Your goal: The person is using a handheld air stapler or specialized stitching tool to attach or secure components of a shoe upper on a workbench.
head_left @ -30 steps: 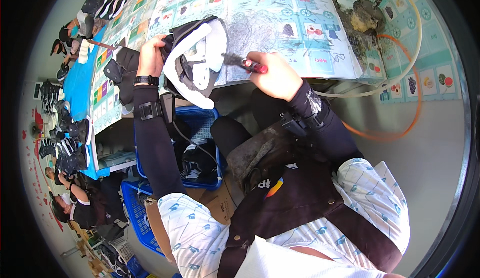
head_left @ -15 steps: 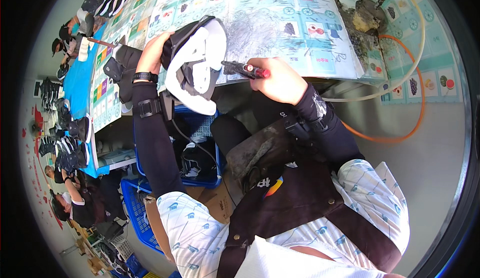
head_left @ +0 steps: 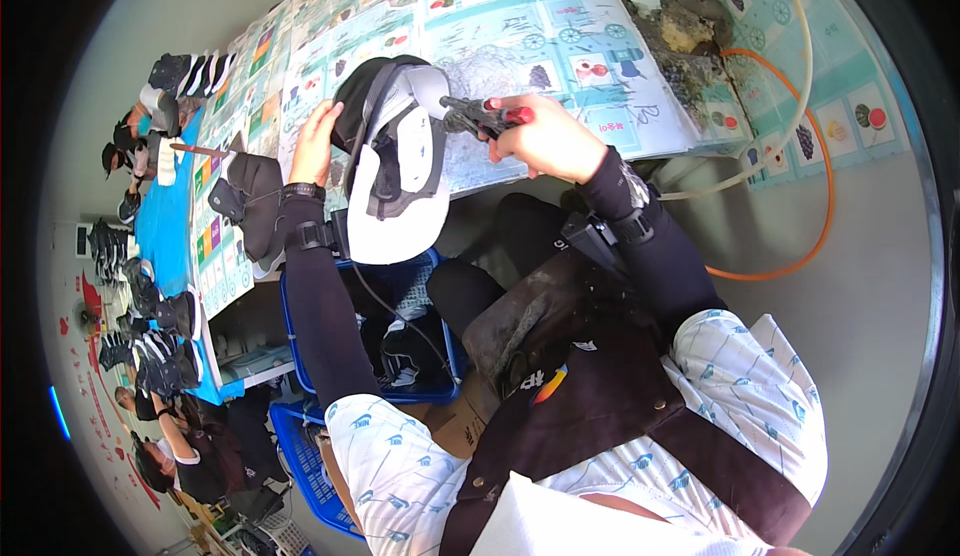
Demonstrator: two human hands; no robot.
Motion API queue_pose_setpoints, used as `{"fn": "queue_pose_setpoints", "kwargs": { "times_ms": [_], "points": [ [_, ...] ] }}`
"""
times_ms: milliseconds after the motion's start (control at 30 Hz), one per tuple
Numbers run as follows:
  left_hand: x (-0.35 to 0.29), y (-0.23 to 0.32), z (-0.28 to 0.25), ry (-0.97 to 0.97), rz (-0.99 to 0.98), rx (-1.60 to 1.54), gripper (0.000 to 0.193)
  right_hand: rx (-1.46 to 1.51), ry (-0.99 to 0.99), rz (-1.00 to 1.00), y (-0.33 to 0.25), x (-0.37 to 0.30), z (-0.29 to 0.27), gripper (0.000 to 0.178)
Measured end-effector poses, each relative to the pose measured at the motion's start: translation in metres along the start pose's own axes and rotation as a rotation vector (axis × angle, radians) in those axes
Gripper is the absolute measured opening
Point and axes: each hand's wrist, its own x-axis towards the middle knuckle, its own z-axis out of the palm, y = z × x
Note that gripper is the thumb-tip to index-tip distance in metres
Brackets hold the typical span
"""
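A black-and-white shoe point(head_left: 400, 224) with a grey lining is held over the near edge of the table, its white sole side hanging past the edge. My left hand point(head_left: 314, 144) grips its black left side, with some of the fingers hidden behind it. In my right hand point(head_left: 556, 142) is a slim dark tool with a red end point(head_left: 470, 116); its exact kind is unclear. The rough, blackened tip of the tool is at the shoe's upper right rim, and I cannot tell if they touch. To the left of my left wrist, a second, dark shoe point(head_left: 254, 196) lies on the table.
Patterned, stained sheets cover the table point(head_left: 560, 6). A crusted dark fixture point(head_left: 690, 26) stands at the far right, near a pale hose and an orange hose point(head_left: 832, 186). Blue baskets point(head_left: 325, 471) sit below. Shoes line a blue surface point(head_left: 165, 216) at left, with other people beyond.
The shoe has tilted more upright and dropped slightly in my left hand, showing more white side. My right hand has shifted a little left with the tool. The whole view has turned slightly.
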Motion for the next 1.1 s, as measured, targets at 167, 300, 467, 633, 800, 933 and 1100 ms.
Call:
{"fn": "queue_pose_setpoints", "kwargs": {
  "times_ms": [167, 300, 467, 633, 800, 933, 1100],
  "points": [
    [-0.003, -0.002, -0.008, -0.121, 0.158, 0.094, 0.032, -0.197, 0.117, -0.059, 0.012, 0.030, 0.009, 0.028],
    [-0.010, 0.009, -0.006, -0.106, 0.141, 0.104, 0.029, -0.238, 0.108, -0.124, 0.017, 0.034, 0.013, 0.026],
    [-0.009, 0.009, -0.003, -0.123, 0.120, 0.081, 0.028, -0.215, 0.090, -0.182, 0.014, 0.024, 0.014, 0.024],
    [-0.012, 0.009, -0.005, -0.115, 0.152, 0.076, 0.028, -0.145, -0.088, -0.075, 0.010, 0.013, 0.010, 0.026],
    [-0.019, 0.012, 0.000, -0.074, 0.126, 0.054, 0.029, -0.290, 0.054, -0.168, 0.013, 0.010, 0.015, 0.023],
    [-0.020, 0.013, 0.002, -0.018, 0.111, 0.065, 0.031, -0.206, 0.102, -0.219, 0.018, 0.003, 0.016, 0.021],
    [-0.018, 0.010, -0.001, -0.066, 0.142, 0.083, 0.031, -0.209, 0.013, -0.138, 0.018, -0.002, 0.017, 0.027]
  ]
}}
